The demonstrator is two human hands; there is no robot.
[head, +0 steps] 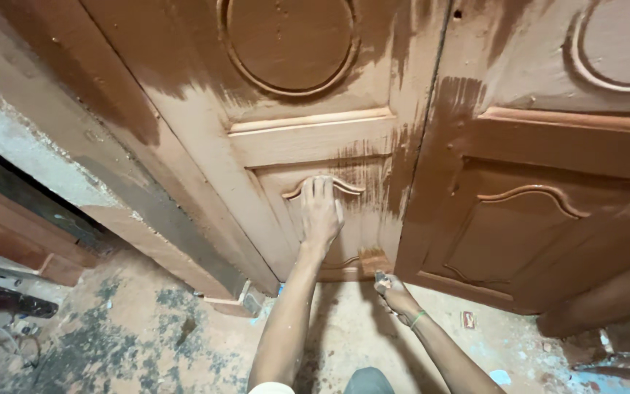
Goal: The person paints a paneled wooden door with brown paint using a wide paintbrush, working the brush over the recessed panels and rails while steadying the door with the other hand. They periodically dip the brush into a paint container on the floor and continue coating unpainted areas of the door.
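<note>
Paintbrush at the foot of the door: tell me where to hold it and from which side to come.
Grip the paintbrush by its handle end, coming from below and the right, as the right hand does. Its bristle end is pressed against the bottom rail of the left door leaf, wet with brown paint, so only the handle side is free. The left hand lies flat on the panel above.

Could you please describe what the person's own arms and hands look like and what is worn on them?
Both forearms are bare, with no gloves on the left hand or the right hand. A thin green band circles the right wrist. At the bottom edge, a pale sleeve hem shows on the left arm.
</note>
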